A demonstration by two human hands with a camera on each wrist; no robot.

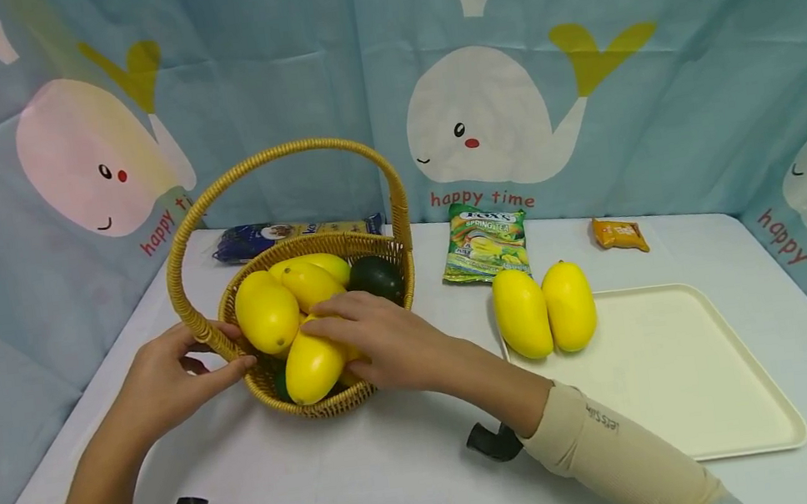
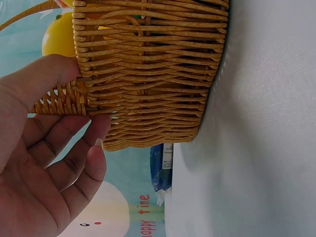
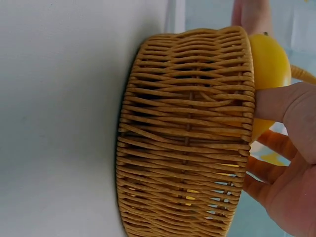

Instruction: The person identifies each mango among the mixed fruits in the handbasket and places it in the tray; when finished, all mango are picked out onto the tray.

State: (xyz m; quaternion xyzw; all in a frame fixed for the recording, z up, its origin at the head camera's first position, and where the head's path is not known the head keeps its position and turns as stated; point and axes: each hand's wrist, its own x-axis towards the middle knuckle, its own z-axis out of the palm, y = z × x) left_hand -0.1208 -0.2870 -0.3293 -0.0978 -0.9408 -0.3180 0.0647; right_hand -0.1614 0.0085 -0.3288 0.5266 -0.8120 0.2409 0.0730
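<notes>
A wicker basket (image 1: 317,408) with a tall arched handle stands on the table, filled with several yellow mangoes (image 1: 267,311) and a dark green, avocado-like fruit (image 1: 377,279). At its left side my left hand (image 1: 166,382) grips the rim by the handle's foot; in the left wrist view the thumb (image 2: 59,69) lies at the rim and fingers press the outer weave. My right hand (image 1: 395,341) reaches in over the near right rim, its fingers curled on the front mango (image 1: 315,368). In the right wrist view the right thumb (image 3: 274,102) dips inside the rim, its tip hidden.
Right of the basket lies a cream tray (image 1: 690,368), with two mangoes (image 1: 569,306) at its back left corner. Behind are a green candy bag (image 1: 485,242), a small orange packet (image 1: 619,235) and a blue package (image 1: 244,243). A printed curtain (image 1: 321,69) encloses the table.
</notes>
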